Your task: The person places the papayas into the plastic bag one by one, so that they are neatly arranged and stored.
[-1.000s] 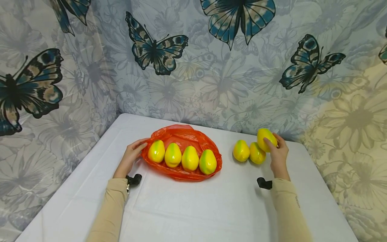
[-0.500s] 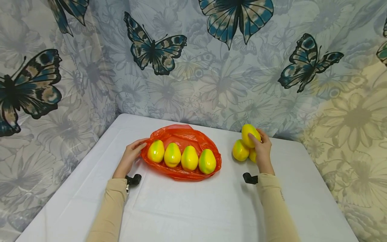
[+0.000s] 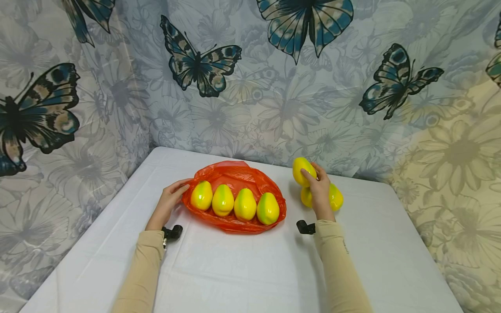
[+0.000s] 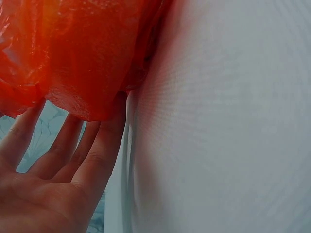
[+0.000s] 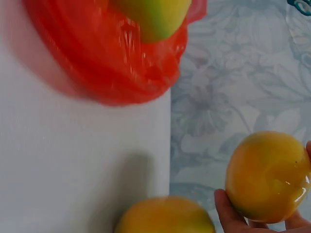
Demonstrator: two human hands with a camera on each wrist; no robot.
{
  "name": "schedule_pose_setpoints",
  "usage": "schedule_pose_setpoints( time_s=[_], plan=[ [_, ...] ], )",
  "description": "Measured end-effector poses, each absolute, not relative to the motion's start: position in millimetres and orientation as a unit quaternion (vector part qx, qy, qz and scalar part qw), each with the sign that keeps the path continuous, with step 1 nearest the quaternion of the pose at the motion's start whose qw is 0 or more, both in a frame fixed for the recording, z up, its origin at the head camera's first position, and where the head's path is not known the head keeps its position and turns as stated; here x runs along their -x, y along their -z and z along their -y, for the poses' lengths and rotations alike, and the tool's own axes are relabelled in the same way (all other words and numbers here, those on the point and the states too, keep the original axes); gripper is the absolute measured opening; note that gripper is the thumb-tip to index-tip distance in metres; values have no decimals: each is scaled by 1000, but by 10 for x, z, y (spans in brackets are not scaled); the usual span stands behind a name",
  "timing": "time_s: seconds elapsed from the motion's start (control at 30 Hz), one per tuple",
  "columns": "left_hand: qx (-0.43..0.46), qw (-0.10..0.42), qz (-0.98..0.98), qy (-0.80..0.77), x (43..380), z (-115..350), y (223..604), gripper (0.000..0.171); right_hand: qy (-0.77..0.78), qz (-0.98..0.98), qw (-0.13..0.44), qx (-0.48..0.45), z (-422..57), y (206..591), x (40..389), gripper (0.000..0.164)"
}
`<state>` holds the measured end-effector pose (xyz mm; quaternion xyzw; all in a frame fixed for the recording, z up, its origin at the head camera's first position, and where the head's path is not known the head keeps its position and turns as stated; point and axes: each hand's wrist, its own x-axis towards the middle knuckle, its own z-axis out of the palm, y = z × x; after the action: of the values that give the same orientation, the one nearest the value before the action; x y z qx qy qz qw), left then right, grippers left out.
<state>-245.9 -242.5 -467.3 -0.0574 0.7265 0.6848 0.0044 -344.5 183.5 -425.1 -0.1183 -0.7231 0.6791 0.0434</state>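
Note:
My right hand (image 3: 322,195) grips a glossy yellow mango (image 3: 300,171), raised above the table to the right of a red plastic bag (image 3: 250,174). Two other mangoes lie behind and beside that hand, partly covered by it: one mango (image 3: 305,198) on its left, another mango (image 3: 335,198) on its right. Several yellow-green mangoes (image 3: 245,204) sit in a row in the bag, whose mouth lies spread. At the bag's left rim, my left hand (image 3: 166,204) holds the plastic between thumb and fingers. The left wrist view shows its fingers (image 4: 99,155) against the red film, tips partly hidden.
A white cloth covers the table (image 3: 235,269). Behind and along the sides hangs a flowered fabric backdrop (image 3: 289,108) with printed butterflies, close to the table's back edge. Black wrist cameras (image 3: 172,232) sit on both forearms.
My right hand has carried the mango leftward, over the two loose mangoes and towards the bag. My left hand and the bag have stayed in place.

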Motion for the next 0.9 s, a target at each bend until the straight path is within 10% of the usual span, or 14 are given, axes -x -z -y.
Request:
schedule_pose_setpoints(
  time_s=[0.9],
  plan=[
    [62,8,-730,-680,2472,2430,4681,46,-679,733,15,38,-894,4317,3402,57]
  ],
)
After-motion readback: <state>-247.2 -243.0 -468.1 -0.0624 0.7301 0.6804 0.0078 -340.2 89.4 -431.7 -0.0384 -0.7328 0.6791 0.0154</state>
